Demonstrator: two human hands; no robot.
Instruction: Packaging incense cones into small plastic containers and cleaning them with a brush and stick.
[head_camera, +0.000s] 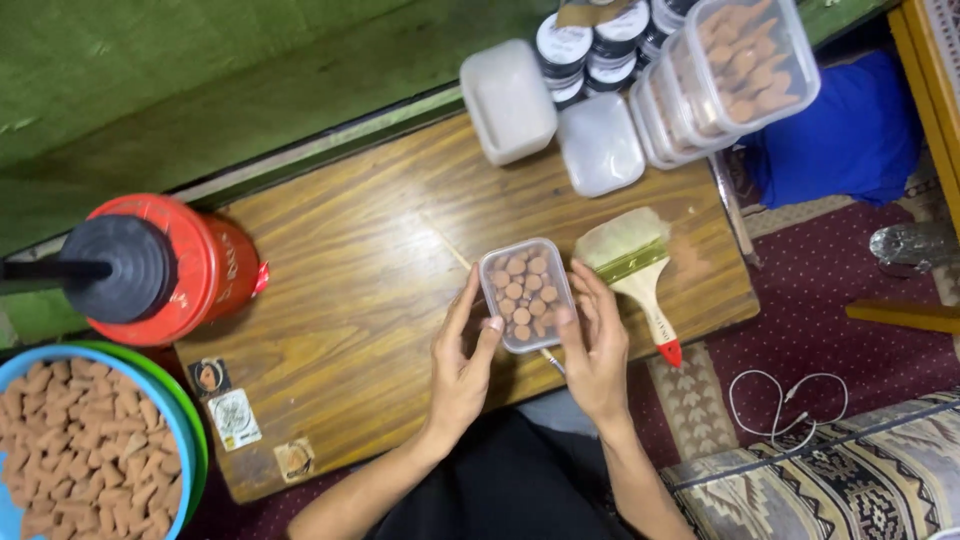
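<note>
A small clear plastic box (526, 294) packed with several brown cones stands on a low wooden board (370, 300). My left hand (462, 365) holds its left side, thumb at the near left corner. My right hand (596, 340) grips its right side, thumb on the near edge. A thin stick (448, 245) lies on the board just left of the box and passes under it.
A wide paintbrush (635, 270) with a red-tipped handle lies right of the box. Empty and filled clear boxes (740, 65), lids and dark jars stand at the board's far edge. A red jar (185, 265) stands left. A blue basin (90, 450) holds brown cones.
</note>
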